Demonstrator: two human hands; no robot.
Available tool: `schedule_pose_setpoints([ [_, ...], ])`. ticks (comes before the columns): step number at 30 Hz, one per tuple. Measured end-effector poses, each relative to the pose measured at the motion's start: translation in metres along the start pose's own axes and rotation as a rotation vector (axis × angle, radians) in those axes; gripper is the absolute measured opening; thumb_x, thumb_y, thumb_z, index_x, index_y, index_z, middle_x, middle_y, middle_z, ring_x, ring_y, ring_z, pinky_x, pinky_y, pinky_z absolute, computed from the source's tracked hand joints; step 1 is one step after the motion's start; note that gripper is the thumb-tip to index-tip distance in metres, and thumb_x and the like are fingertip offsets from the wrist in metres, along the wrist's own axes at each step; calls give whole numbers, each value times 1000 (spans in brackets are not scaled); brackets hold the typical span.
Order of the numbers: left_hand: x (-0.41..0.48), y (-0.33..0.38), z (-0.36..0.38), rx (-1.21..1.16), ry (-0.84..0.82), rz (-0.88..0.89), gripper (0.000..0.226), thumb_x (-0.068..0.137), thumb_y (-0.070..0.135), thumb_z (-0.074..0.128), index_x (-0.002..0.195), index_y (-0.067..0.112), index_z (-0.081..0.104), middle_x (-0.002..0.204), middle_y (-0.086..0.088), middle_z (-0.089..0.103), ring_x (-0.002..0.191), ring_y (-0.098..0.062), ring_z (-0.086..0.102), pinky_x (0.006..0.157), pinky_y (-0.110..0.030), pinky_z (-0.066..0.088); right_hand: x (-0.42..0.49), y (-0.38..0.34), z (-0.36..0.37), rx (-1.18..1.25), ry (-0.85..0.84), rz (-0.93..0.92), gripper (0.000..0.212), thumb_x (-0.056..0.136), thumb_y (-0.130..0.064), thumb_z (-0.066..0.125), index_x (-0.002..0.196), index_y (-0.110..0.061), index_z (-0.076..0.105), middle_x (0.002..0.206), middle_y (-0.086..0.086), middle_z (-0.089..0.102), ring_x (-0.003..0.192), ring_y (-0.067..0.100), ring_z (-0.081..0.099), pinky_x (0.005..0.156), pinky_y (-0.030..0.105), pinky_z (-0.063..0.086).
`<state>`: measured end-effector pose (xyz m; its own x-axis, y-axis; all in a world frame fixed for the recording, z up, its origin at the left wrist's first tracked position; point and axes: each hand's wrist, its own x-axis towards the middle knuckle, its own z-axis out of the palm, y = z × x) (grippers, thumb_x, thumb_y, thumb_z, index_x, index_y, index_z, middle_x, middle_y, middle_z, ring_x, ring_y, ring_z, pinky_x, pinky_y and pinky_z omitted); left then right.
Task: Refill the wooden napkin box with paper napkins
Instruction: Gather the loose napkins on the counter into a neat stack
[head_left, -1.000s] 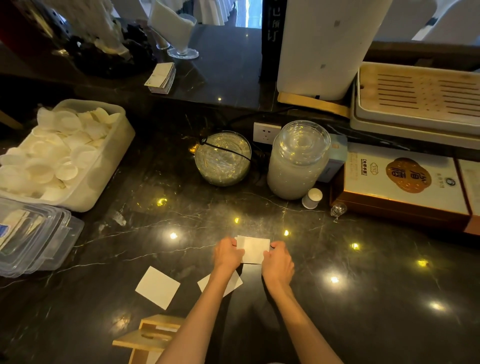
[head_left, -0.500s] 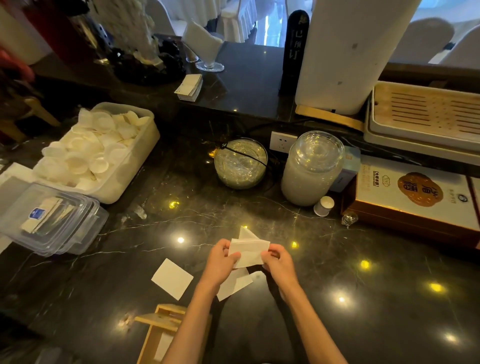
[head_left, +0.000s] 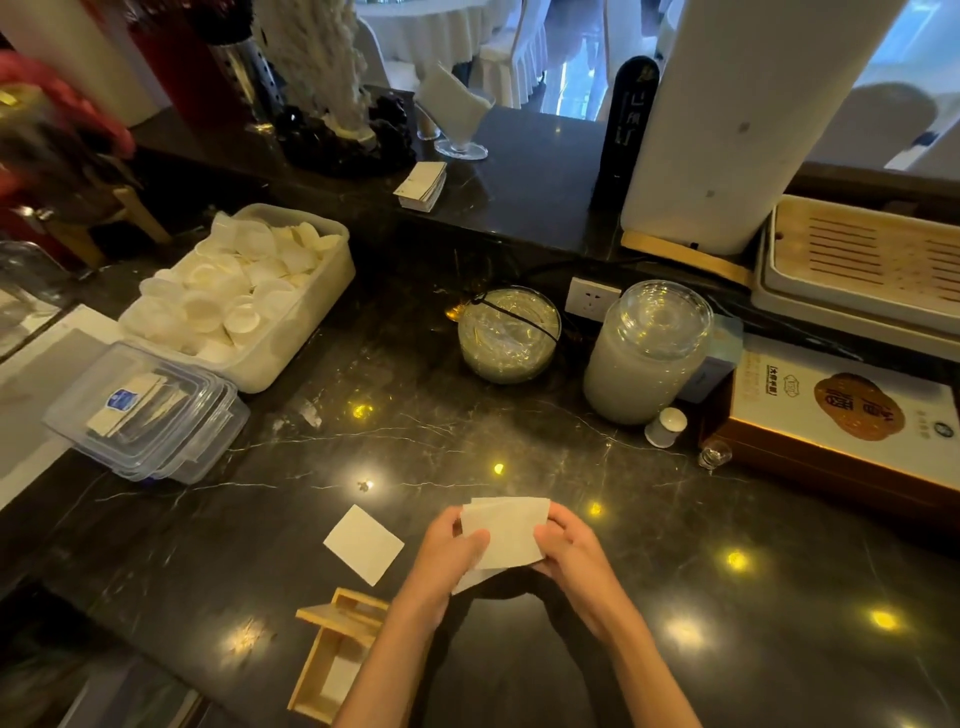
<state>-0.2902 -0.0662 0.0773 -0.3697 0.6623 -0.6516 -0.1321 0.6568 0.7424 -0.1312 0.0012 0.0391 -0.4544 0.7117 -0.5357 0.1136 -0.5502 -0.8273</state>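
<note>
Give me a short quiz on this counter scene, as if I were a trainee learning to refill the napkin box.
1. True or false: both hands hold one napkin above the counter.
2. Where is the wooden box? A) by the glass jar B) at the near edge, left of the left arm C) on the tea tray
3. What lies flat between the box and the lidded tub?

Key
1. True: left hand and right hand pinch its two sides.
2. B
3. A loose square napkin on the counter.
</note>
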Motion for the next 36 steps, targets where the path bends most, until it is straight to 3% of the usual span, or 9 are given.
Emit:
schedule_pose_setpoints([
  [3, 8, 2, -11, -111, 27, -55, 27, 93, 5, 58, 116, 17, 52, 116, -6, 65, 106, -21, 62, 89, -41, 56, 11, -10, 9, -37, -20, 43, 33, 98, -5, 44, 123, -17, 62, 116, 5, 71, 109, 19, 67, 90, 37, 58],
  [7, 31, -8, -10, 58, 191, -152, 40, 88, 0, 54, 123, 16, 41, 118, -9, 56, 106, -26, 58, 83, -40, 57, 32, -6, 29, -297, 42, 95, 33, 94, -1, 40, 109, -19, 63, 101, 0, 68, 96, 15, 63, 79, 32, 57],
  [12, 41, -24, 13, 339, 296, -267, 43, 90, 4, 47, 132, 1, 39, 134, -20, 54, 124, -36, 52, 99, -38, 45, 51, 38, 44, -656, 177, 71, 30, 91, -7, 48, 114, -19, 63, 109, 2, 69, 96, 17, 62, 78, 31, 53],
  [17, 48, -44, 29, 399, 294, -294, 50, 89, 4, 47, 138, 5, 37, 145, -19, 38, 133, -39, 39, 107, -43, 41, 41, 59, 54, -966, 350, -46, 39, 94, -9, 53, 131, -20, 57, 126, 3, 55, 119, 22, 45, 100, 31, 44],
  [23, 41, -54, 38, 366, 382, -269, 42, 85, 0, 51, 123, 16, 47, 139, -14, 22, 125, -34, 27, 103, -42, 43, 33, 55, 57, -878, 314, -12, 52, 92, 2, 51, 137, -23, 42, 131, 5, 56, 120, 23, 46, 93, 29, 43],
  [27, 35, -59, 34, 265, 389, -250, 40, 85, -3, 51, 120, 15, 50, 133, -17, 29, 116, -37, 41, 94, -39, 46, 30, 55, 54, -799, 327, 38, 56, 88, 7, 51, 136, -22, 44, 132, 4, 55, 118, 22, 53, 88, 27, 47],
  [31, 21, -61, 35, 132, 299, -210, 45, 82, -7, 49, 123, 12, 44, 121, -14, 50, 101, -30, 52, 82, -38, 51, 18, 62, 29, -716, 256, 34, 47, 85, 5, 46, 115, -28, 60, 123, 5, 54, 101, 15, 58, 79, 16, 48],
  [34, 9, -64, 43, 309, 170, -223, 45, 80, 3, 57, 123, 17, 53, 118, -11, 60, 110, -29, 54, 87, -34, 51, -5, 64, 3, -593, 277, -7, 37, 84, 6, 53, 104, -24, 61, 107, 4, 61, 89, 10, 59, 60, 10, 47],
  [36, 2, -65, 51, 424, 64, -186, 44, 79, 12, 64, 122, 19, 60, 118, -8, 62, 113, -27, 54, 93, -34, 52, -28, 60, -18, -411, 302, -4, 33, 85, 10, 56, 107, -14, 61, 100, 6, 65, 91, 17, 65, 58, 14, 51],
])
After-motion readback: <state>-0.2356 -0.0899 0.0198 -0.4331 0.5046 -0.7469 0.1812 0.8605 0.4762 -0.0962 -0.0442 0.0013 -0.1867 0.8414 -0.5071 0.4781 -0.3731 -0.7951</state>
